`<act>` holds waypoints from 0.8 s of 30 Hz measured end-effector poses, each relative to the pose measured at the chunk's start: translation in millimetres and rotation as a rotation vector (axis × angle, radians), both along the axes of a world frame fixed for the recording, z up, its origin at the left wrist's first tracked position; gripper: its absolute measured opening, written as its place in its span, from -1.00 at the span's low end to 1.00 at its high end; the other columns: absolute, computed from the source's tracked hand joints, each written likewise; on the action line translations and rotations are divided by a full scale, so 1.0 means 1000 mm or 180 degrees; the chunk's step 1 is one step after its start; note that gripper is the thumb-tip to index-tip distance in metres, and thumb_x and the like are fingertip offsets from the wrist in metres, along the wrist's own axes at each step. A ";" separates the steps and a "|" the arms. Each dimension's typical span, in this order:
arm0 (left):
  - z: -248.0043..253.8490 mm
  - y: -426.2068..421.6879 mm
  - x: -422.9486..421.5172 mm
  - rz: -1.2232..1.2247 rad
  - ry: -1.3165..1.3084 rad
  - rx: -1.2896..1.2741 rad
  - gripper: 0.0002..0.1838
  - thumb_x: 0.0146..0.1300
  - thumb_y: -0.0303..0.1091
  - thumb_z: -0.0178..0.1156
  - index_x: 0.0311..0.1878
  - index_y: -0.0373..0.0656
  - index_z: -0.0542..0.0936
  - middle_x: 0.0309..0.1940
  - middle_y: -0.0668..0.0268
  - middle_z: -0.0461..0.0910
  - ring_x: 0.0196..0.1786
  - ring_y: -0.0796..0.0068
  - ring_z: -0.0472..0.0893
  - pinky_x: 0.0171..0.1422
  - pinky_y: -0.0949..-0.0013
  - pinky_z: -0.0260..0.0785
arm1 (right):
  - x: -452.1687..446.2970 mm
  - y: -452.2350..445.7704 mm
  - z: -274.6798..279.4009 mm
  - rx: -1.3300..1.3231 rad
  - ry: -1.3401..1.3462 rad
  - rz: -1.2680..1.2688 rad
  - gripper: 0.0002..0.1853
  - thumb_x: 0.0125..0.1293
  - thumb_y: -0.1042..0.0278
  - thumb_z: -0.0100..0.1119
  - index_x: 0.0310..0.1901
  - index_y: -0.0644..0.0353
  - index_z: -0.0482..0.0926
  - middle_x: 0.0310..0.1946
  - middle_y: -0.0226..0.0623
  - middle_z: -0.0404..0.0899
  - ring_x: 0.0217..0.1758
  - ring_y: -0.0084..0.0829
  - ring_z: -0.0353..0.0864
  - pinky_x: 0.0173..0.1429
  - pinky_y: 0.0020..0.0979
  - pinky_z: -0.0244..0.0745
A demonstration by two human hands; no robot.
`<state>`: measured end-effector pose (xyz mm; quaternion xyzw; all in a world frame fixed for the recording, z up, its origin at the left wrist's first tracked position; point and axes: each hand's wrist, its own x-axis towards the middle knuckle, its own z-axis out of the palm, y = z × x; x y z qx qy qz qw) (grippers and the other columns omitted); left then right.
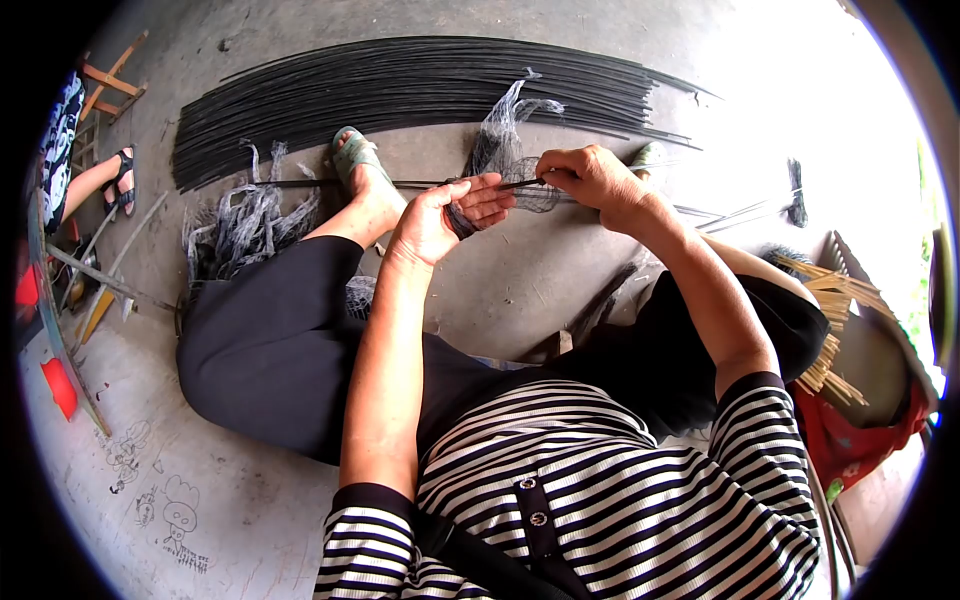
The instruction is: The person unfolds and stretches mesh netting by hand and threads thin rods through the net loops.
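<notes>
My left hand (440, 218) is palm up, with its thumb against the fingers and dark mesh netting (461, 222) bunched between them. A thin black rod (408, 183) passes over its fingertips toward my right hand (598, 182). The right hand is closed in a pinch on that rod, its fingertips partly hidden. Between and behind the hands hangs fine grey netting (500, 125) with a whitish frayed top. Whether the netting is fixed to the rod, I cannot tell.
Behind the hands lies a wide bundle of black rods (400, 85). More grey netting (250, 220) heaps by my left leg. At right, a red bag (870, 450) stands near pale sticks (832, 375). Another person's foot (122, 180) and a wooden stool (112, 80) are at far left.
</notes>
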<state>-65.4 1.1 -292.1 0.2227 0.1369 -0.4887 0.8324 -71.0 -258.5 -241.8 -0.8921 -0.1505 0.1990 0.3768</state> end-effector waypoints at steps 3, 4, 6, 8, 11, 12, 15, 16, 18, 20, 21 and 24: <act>0.000 0.000 0.000 0.0031 -0.0005 -0.0022 -0.54 0.30 -0.29 0.01 0.16 -0.43 0.42 0.13 -0.12 0.47 0.24 -0.04 0.43 0.41 0.07 0.20 | -0.001 0.004 0.000 0.0037 -0.0018 0.0027 -0.89 0.27 0.42 0.10 -0.21 0.20 0.55 -0.47 -0.17 0.58 -0.43 -0.23 0.59 -0.29 -0.32 0.46; -0.001 -0.001 0.000 0.0063 0.0013 -0.0037 -0.54 0.30 -0.29 0.01 0.16 -0.43 0.43 0.13 -0.11 0.47 0.24 -0.04 0.43 0.40 0.07 0.21 | -0.002 0.005 0.000 0.0054 -0.0016 0.0038 -0.89 0.27 0.42 0.09 -0.21 0.20 0.55 -0.47 -0.18 0.58 -0.44 -0.24 0.59 -0.29 -0.32 0.46; -0.002 -0.002 0.000 0.0090 0.0030 -0.0101 -0.55 0.30 -0.30 0.01 0.15 -0.43 0.44 0.13 -0.10 0.48 0.23 -0.05 0.44 0.39 0.07 0.22 | -0.002 0.007 -0.001 0.0208 0.0184 0.0014 -0.86 0.25 0.37 0.12 -0.18 0.13 0.58 -0.42 -0.20 0.62 -0.37 -0.23 0.63 -0.23 -0.32 0.49; -0.004 -0.002 0.000 0.0095 0.0022 -0.0188 -0.56 0.30 -0.30 0.01 0.14 -0.43 0.45 0.12 -0.09 0.49 0.22 -0.05 0.45 0.38 0.08 0.24 | -0.001 0.006 0.000 0.0319 0.0326 -0.0008 -0.84 0.23 0.36 0.13 -0.17 0.12 0.60 -0.40 -0.21 0.64 -0.34 -0.24 0.64 -0.20 -0.32 0.50; -0.004 -0.001 0.000 0.0108 0.0009 -0.0048 -0.56 0.29 -0.30 0.01 0.12 -0.43 0.47 0.10 -0.09 0.50 0.20 -0.04 0.48 0.36 0.09 0.26 | -0.001 0.006 0.004 0.0421 0.0428 -0.0032 -0.84 0.22 0.40 0.13 -0.17 0.16 0.60 -0.41 -0.20 0.64 -0.36 -0.27 0.64 -0.21 -0.33 0.49; -0.004 0.000 -0.001 0.0110 0.0023 -0.0054 -0.56 0.29 -0.30 0.01 0.12 -0.43 0.47 0.10 -0.09 0.51 0.19 -0.04 0.49 0.36 0.09 0.26 | -0.001 0.005 0.004 0.0448 0.0443 -0.0040 -0.84 0.22 0.41 0.13 -0.17 0.17 0.60 -0.42 -0.19 0.63 -0.36 -0.28 0.64 -0.21 -0.34 0.49; -0.005 0.000 -0.001 0.0123 0.0058 -0.0057 -0.56 0.28 -0.30 0.01 0.11 -0.44 0.48 0.09 -0.08 0.52 0.17 -0.03 0.50 0.36 0.09 0.26 | 0.000 0.006 0.005 0.0438 0.0476 -0.0047 -0.83 0.21 0.42 0.13 -0.17 0.18 0.60 -0.42 -0.18 0.63 -0.36 -0.30 0.63 -0.21 -0.35 0.48; -0.007 0.001 -0.001 0.0131 0.0062 -0.0044 -0.56 0.28 -0.31 0.01 0.11 -0.44 0.47 0.09 -0.08 0.52 0.17 -0.03 0.50 0.36 0.09 0.27 | 0.000 0.006 0.005 0.0422 0.0481 -0.0049 -0.83 0.21 0.42 0.13 -0.17 0.18 0.60 -0.42 -0.18 0.63 -0.36 -0.30 0.63 -0.21 -0.35 0.48; -0.008 0.001 -0.001 0.0142 0.0077 -0.0039 -0.57 0.28 -0.31 0.01 0.11 -0.44 0.47 0.08 -0.08 0.52 0.16 -0.03 0.51 0.35 0.09 0.27 | -0.001 0.005 0.001 0.0514 0.0353 -0.0032 -0.86 0.24 0.44 0.10 -0.18 0.23 0.57 -0.44 -0.19 0.59 -0.41 -0.38 0.57 -0.26 -0.37 0.44; -0.008 0.002 -0.001 0.0153 0.0100 -0.0054 -0.57 0.27 -0.32 0.01 0.11 -0.44 0.48 0.08 -0.08 0.52 0.15 -0.02 0.51 0.34 0.09 0.28 | -0.001 0.003 -0.001 0.0570 0.0304 -0.0035 -0.87 0.26 0.45 0.09 -0.19 0.25 0.56 -0.45 -0.20 0.58 -0.43 -0.41 0.54 -0.28 -0.38 0.42; -0.006 0.002 -0.001 0.0155 0.0101 -0.0031 -0.57 0.27 -0.32 0.01 0.11 -0.44 0.48 0.08 -0.07 0.52 0.15 -0.02 0.52 0.34 0.10 0.29 | -0.001 0.003 0.000 0.0583 0.0321 -0.0047 -0.87 0.26 0.45 0.09 -0.18 0.24 0.56 -0.44 -0.21 0.59 -0.43 -0.42 0.53 -0.28 -0.38 0.42; -0.003 -0.001 -0.001 0.0188 0.0149 0.0018 -0.58 0.27 -0.32 0.02 0.09 -0.44 0.49 0.05 -0.06 0.54 0.13 -0.01 0.54 0.32 0.11 0.32 | -0.002 0.008 0.001 0.0666 0.0320 -0.0072 -0.85 0.28 0.45 0.11 -0.15 0.23 0.57 -0.42 -0.24 0.60 -0.43 -0.43 0.52 -0.28 -0.38 0.43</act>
